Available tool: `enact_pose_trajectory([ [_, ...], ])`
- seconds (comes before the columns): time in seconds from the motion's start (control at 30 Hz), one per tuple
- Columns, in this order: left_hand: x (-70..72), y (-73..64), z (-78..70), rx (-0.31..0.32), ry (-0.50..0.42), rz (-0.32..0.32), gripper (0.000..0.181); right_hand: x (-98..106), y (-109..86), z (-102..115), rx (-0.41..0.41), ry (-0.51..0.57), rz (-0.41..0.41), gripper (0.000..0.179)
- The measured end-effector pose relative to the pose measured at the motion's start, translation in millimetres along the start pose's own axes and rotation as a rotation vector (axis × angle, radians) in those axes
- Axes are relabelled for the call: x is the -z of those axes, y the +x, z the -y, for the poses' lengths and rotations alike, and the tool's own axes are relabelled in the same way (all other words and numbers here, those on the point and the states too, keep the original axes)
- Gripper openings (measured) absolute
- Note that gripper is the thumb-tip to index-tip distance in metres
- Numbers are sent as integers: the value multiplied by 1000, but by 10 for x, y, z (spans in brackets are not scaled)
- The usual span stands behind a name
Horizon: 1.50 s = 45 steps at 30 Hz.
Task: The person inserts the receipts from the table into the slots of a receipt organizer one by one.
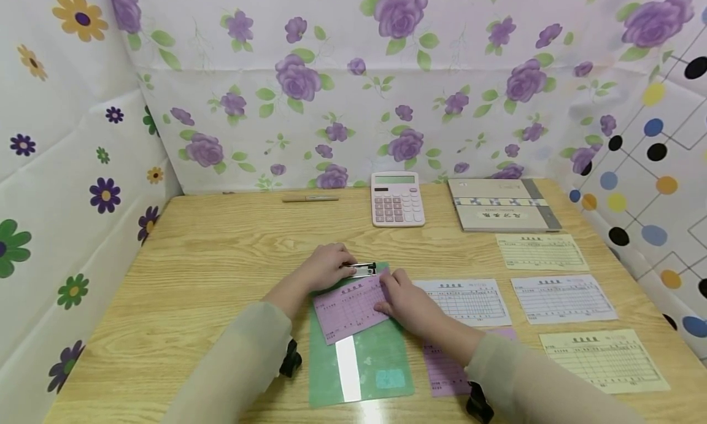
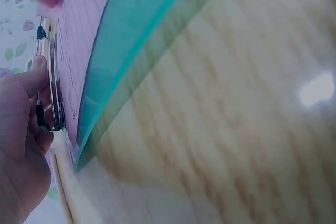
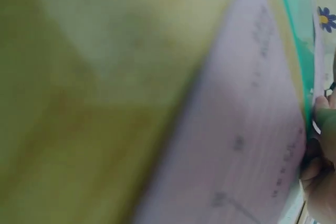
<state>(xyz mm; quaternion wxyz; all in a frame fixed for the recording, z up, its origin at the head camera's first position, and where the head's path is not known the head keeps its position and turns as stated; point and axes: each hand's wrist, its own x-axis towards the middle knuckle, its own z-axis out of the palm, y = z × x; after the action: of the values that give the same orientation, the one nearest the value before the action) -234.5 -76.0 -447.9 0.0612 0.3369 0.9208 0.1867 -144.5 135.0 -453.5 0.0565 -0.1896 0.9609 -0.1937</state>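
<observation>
Flowered cloth [image 1: 298, 77] hangs behind the wooden table [image 1: 221, 258] where I watch a person's two hands. Their left hand [image 1: 328, 267] grips the metal clip [image 1: 364, 269] of a green clipboard [image 1: 331, 375]. Their right hand [image 1: 409, 304] pinches a pink slip [image 1: 353, 310] by its edge; it slants across the board between both hands, its top close to the clip, though I can't tell whether it's tucked under. Just right of the right hand lies a white slip [image 1: 469, 301]. Beyond both hands sit a calculator [image 1: 397, 200] and, farther left, a pen [image 1: 310, 198].
</observation>
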Motion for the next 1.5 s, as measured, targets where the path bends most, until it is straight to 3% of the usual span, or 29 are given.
enact_pose_trajectory([
  [0.3,-17,22,-9,18,22,0,25,-72,-95,-70,93,-42,-74,64],
  [0.53,-13,-2,-33,28,32,-14,25,-92,-71,-56,102,-21,-115,59],
  [0.93,-7,-11,-41,25,41,-7,26,-67,78,-32,-1,-30,-65,55],
  [1.5,-34,-4,-22,28,59,-5,29,70,151,-10,-30,21,44,64],
])
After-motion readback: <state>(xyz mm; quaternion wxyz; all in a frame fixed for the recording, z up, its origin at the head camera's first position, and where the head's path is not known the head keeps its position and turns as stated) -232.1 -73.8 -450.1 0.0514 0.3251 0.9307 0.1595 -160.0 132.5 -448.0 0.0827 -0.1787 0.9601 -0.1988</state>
